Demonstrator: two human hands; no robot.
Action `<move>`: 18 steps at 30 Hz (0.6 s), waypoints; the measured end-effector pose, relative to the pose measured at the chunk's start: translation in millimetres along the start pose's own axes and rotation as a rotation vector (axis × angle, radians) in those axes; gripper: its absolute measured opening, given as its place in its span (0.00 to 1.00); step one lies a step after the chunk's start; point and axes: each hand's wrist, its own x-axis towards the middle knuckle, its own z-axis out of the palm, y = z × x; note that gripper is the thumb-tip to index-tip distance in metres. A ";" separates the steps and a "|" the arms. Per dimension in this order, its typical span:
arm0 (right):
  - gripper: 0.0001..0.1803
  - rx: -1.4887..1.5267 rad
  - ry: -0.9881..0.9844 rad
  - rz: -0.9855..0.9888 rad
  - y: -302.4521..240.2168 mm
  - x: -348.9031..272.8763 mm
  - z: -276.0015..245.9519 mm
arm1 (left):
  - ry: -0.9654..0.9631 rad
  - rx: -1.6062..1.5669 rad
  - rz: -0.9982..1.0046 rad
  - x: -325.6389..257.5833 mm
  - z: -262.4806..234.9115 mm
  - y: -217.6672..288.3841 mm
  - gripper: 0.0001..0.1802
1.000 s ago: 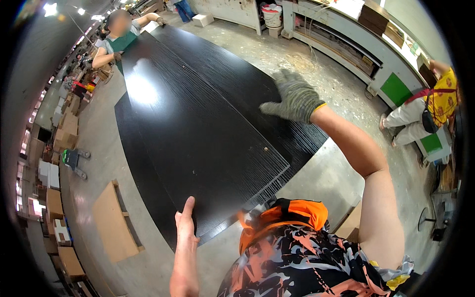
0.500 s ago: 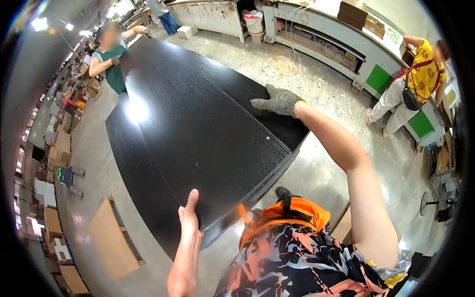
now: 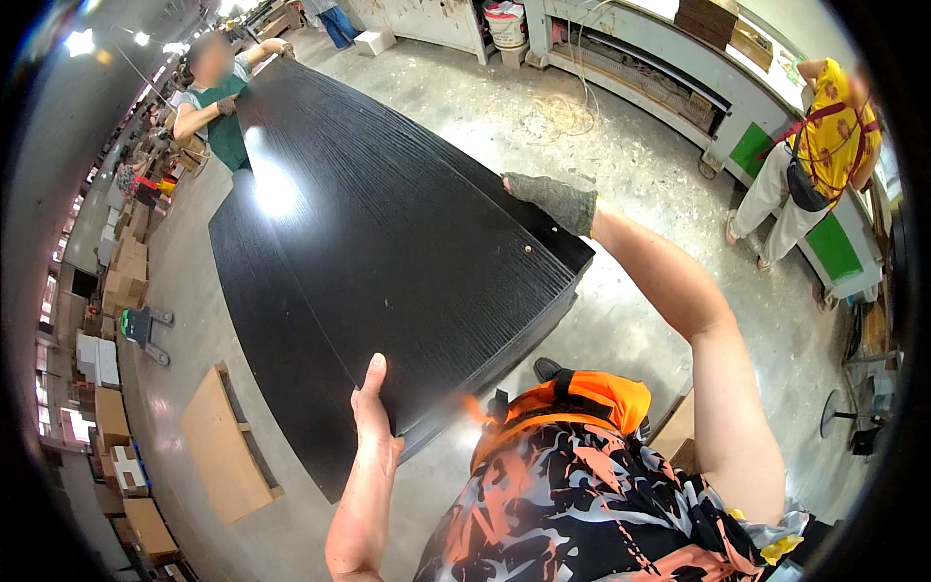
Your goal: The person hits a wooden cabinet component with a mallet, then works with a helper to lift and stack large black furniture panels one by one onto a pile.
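The left grip (image 3: 373, 417), bare, is closed on the near end of a big black board (image 3: 388, 252): the thumb is laid over the top, while the fingers are hidden at the edge. The right grip (image 3: 556, 199), gloved in grey, is set against the right-hand side of the dark stack; whether it is clenched there or merely rested cannot be told.

The black board is stretched away from both grips, its top facing up. Beyond the left grip, on its outer side, a second dark panel (image 3: 272, 330) is left showing under the board. A small round fitting (image 3: 528, 249) is seen in the top, just below the right grip. At the far end, opposite both grips, the stack is held by a co-worker (image 3: 228, 141) in a green apron. To the left of the left grip, a light brown board (image 3: 223, 446) is seen by the floor (image 3: 504, 466).

The step in hand is judged to be the shared steadying or shifting of the stack. For any next move, a firm purchase on the right side and matched, level handling at both ends seem to be called for.
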 end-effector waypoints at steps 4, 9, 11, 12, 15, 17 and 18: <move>0.37 0.099 -0.037 0.050 6.5 10.4 -8.0 | -0.044 -0.022 0.009 0.1 13.9 -2.3 0.33; 0.41 0.022 -0.059 0.003 17.7 11.5 -15.9 | -0.063 -0.056 0.045 -3.6 22.2 -6.7 0.32; 0.43 -0.034 -0.029 0.008 27.2 10.0 -18.1 | -0.082 -0.062 0.058 -7.0 24.1 -4.7 0.31; 0.43 -0.033 -0.041 0.015 35.1 9.8 -23.0 | -0.070 -0.064 0.053 -7.2 26.7 -5.5 0.31; 0.39 0.112 0.041 -0.064 44.8 6.8 -27.3 | -0.123 -0.054 0.107 -2.6 33.7 -10.1 0.29; 0.39 0.090 -0.023 -0.023 23.6 -6.6 -23.5 | -0.066 -0.065 0.108 -3.6 38.4 -13.7 0.29; 0.40 0.065 -0.060 0.007 18.9 -11.9 -24.5 | -0.036 -0.072 0.113 -3.0 41.0 -15.0 0.29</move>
